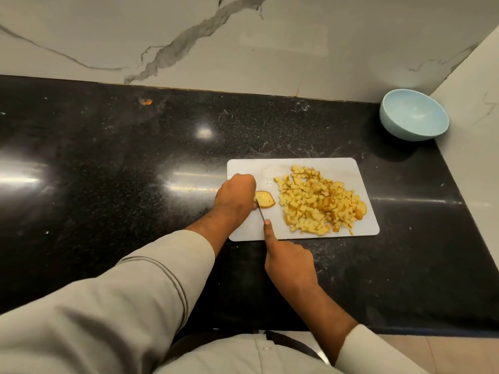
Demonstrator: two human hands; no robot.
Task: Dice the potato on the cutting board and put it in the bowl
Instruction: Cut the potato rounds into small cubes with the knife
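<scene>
On the white rectangular plastic cutting board [302, 168], the left hand [235, 197], fingers curled, steadies the last yellow potato slice [266, 198] at the board's left end. The right hand [289, 263] grips a thin steel knife [261, 214], forefinger along its spine. Recommended: keep the left fingertips tucked clear, cut straight down, then move the heap of diced potato [318, 201] to the pale blue round bowl [414, 114], which stands well apart on the dark speckled stone surface [108, 157].
</scene>
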